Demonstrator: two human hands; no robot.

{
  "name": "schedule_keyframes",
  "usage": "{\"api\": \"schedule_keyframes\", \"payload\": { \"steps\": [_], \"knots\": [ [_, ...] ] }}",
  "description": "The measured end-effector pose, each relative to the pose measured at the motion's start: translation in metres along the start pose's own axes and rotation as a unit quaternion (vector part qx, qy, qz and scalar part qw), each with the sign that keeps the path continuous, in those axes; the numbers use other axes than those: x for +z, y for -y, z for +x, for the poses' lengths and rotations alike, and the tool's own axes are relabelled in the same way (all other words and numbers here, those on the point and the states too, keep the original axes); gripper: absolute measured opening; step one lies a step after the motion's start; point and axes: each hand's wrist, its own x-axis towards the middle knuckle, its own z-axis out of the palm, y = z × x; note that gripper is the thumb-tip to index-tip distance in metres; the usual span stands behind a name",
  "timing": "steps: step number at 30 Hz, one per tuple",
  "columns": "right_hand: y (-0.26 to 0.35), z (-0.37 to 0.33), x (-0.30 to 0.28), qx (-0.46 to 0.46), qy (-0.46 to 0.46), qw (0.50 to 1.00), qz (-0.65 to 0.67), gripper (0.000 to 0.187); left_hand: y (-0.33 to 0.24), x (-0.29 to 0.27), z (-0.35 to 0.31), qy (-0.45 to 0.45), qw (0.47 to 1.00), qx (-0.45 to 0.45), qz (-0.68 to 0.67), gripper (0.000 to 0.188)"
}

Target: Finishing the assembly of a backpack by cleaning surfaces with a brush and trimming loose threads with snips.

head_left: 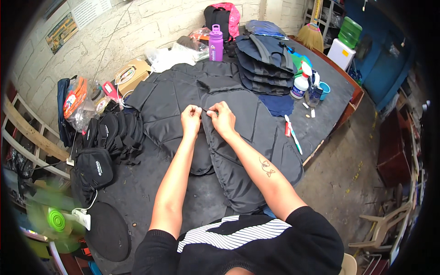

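Note:
A black padded fabric piece (243, 151) with stitched seams lies in front of me, overlapping another black quilted piece (167, 107) to its left. At the upper left edge of the nearer piece, both my hands come close together with a small gap between the fingertips. My left hand (191, 122) is closed in a pinch. Facing it, my right hand (223, 119) also pinches, thumb and forefinger at the fabric's edge. Whatever is between the fingertips of either hand is too small to make out.
Black pouches (98, 165) and a round black disc (108, 231) lie left. Behind stand a purple bottle (216, 43) and stacked dark bag pieces (266, 64). Right are a spray bottle (300, 82), a toothbrush (294, 133) and the table's edge (337, 121). A green fan (55, 220) blurs lower left.

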Motion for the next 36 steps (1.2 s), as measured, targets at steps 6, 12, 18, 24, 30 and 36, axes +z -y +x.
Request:
{"api": "schedule_keyframes", "payload": {
  "steps": [6,12,18,24,30,36],
  "knots": [
    [-0.033,0.013,0.018,0.055,-0.092,0.945,0.308,0.015,-0.013,-0.004,-0.019,0.014,0.999,-0.037,-0.012,0.014],
    [-0.001,-0.022,-0.019,0.08,0.006,0.91,0.407,0.016,-0.016,-0.032,-0.054,0.013,0.994,-0.107,-0.032,0.031],
    [-0.006,-0.048,0.0,0.108,0.036,0.893,0.436,0.012,-0.009,-0.006,-0.025,0.017,0.988,-0.144,-0.049,0.034],
    [-0.018,-0.058,-0.031,0.013,-0.035,0.959,0.28,0.021,-0.002,-0.005,-0.063,0.059,0.991,-0.102,-0.06,0.026],
    [-0.031,-0.089,-0.03,-0.017,-0.021,0.985,0.168,0.026,0.009,-0.044,-0.116,0.052,0.98,-0.182,-0.067,0.019],
    [-0.027,-0.086,-0.027,-0.008,-0.029,0.987,0.161,0.025,0.008,-0.03,-0.084,-0.016,0.993,-0.115,0.017,0.015]
  ]
}}
